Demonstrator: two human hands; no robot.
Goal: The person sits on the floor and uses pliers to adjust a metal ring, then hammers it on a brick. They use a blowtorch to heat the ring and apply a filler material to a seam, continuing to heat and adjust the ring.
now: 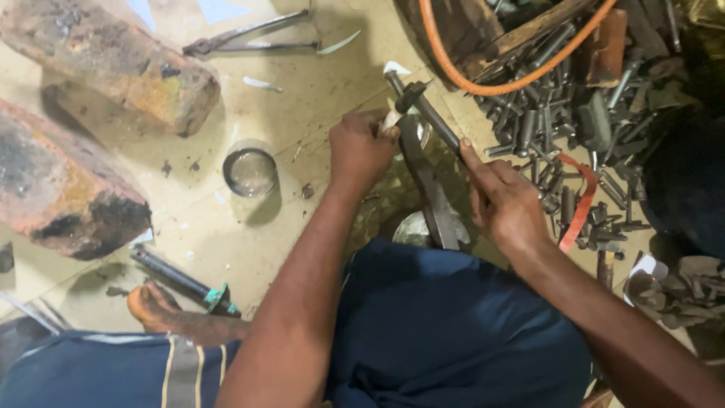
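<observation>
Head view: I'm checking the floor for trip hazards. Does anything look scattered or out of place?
Yes. A loose heap of metal bolts sprawls over the floor beside the right hand, and tongs lie alone at the top.

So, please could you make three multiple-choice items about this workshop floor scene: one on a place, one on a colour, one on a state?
1. Where does the small round metal tin stand?
A. left of both hands
B. among the bolts
C. on the brick

2. What colour is the curved hose?
A. green
B. orange
C. white

3. What does the right hand do?
A. hangs free
B. grips the dark metal rod
C. holds scissors

Key: 1 A, tin on bare floor left of the left hand; 2 B, plainly orange; 3 B, fingers around the rod.
</observation>
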